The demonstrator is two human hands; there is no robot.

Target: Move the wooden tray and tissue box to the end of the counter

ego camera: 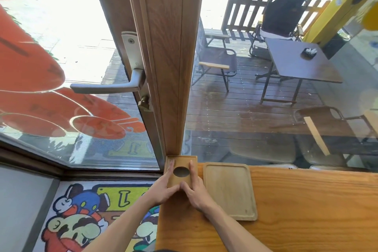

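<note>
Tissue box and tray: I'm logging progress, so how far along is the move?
Nearly done. The wooden tray already lies at the counter end. Both hands, left hand and right hand, rest on the tissue box at the corner. Only letting go remains.

We find the far left corner of the counter [296, 200] crowded: the tissue box [181, 171] sits tight against the foot of the wooden door post [167, 57], with glass blocking any way beyond it. Our left hand [163, 187] and right hand [194, 188] press on the box's two sides, filling the space around it. The wooden tray [230, 190] lies just beside the box on the right, leaving only a thin gap. To the right of the tray we see bare counter, open for a hand to pass.
</note>
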